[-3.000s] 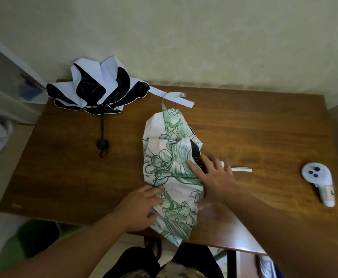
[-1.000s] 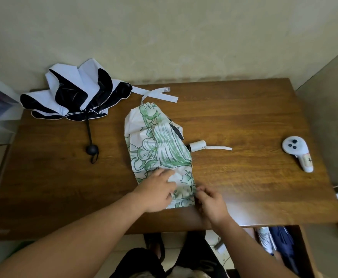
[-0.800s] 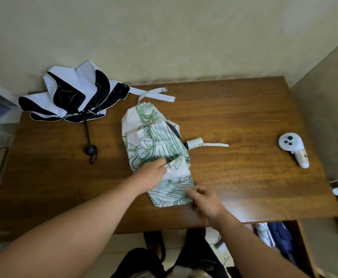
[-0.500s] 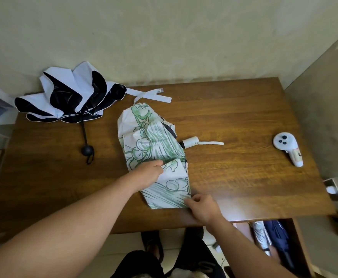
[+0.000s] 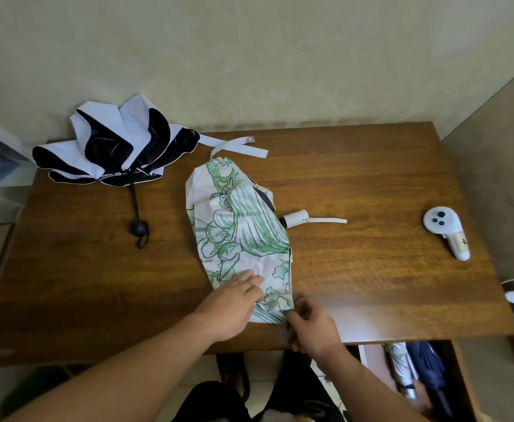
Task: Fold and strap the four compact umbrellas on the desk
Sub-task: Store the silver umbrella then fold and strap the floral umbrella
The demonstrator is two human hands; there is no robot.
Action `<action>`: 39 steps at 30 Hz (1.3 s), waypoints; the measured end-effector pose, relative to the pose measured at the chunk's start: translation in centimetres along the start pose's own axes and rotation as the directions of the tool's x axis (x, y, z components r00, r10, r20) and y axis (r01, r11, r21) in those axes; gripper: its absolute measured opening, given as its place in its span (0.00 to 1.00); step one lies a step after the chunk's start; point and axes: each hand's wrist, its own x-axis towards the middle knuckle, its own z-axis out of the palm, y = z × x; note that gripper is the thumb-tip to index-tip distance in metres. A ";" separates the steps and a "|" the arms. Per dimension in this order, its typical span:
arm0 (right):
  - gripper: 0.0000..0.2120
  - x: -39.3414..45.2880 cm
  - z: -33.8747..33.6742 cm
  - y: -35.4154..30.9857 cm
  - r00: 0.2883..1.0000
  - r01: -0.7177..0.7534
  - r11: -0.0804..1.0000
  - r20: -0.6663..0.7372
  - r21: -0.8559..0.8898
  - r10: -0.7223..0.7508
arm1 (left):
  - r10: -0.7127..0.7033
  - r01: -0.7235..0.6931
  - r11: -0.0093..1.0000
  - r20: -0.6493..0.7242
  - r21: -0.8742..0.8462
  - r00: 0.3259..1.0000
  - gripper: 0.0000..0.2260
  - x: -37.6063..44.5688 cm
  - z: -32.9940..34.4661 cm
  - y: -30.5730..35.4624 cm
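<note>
**Green-print umbrella flattened at the desk's near edge**

While the wooden desk (image 5: 371,269) fills most of the view, two loose umbrellas lie on it. At the far left corner sits the black-and-white umbrella (image 5: 118,150), its canopy splayed in folds against the wall and its dark shaft and round handle pointing toward the person. Beside it, near the middle, the green-print umbrella (image 5: 240,236) lies flattened lengthwise, its near end at the desk's front edge, its white strap (image 5: 240,146) trailing at the far end and its white handle (image 5: 295,217) poking out on the right.

On the canopy's near part the left hand (image 5: 234,303) rests with fingers straight, pressing the fabric down. Just right of it, the right hand (image 5: 310,324) pinches the canopy's near right corner with curled fingers.

Well apart at the right lies a white controller (image 5: 444,231).
</note>
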 end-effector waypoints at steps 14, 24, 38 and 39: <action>0.19 8.0 -3.1 -9.8 0.894 0.383 0.592 0.122 -0.709 -0.432 | -0.010 -0.013 0.980 -0.118 -0.196 0.993 0.10 -0.4 1.0 -0.6; 0.12 10.4 -3.9 -12.8 0.852 0.332 0.603 -0.043 -0.725 -0.521 | -0.066 0.068 0.990 0.019 -0.124 0.998 0.26 0.5 0.8 -0.2; 0.27 11.5 -3.2 -14.3 0.867 0.407 0.332 0.245 -0.851 -0.434 | -0.097 0.099 0.995 -0.092 0.015 0.991 0.33 2.1 1.1 -0.8; 0.27 11.4 -3.4 -13.7 0.871 0.392 0.360 0.215 -0.847 -0.442 | -0.087 0.091 0.995 -0.088 0.048 0.992 0.35 1.7 1.5 -0.8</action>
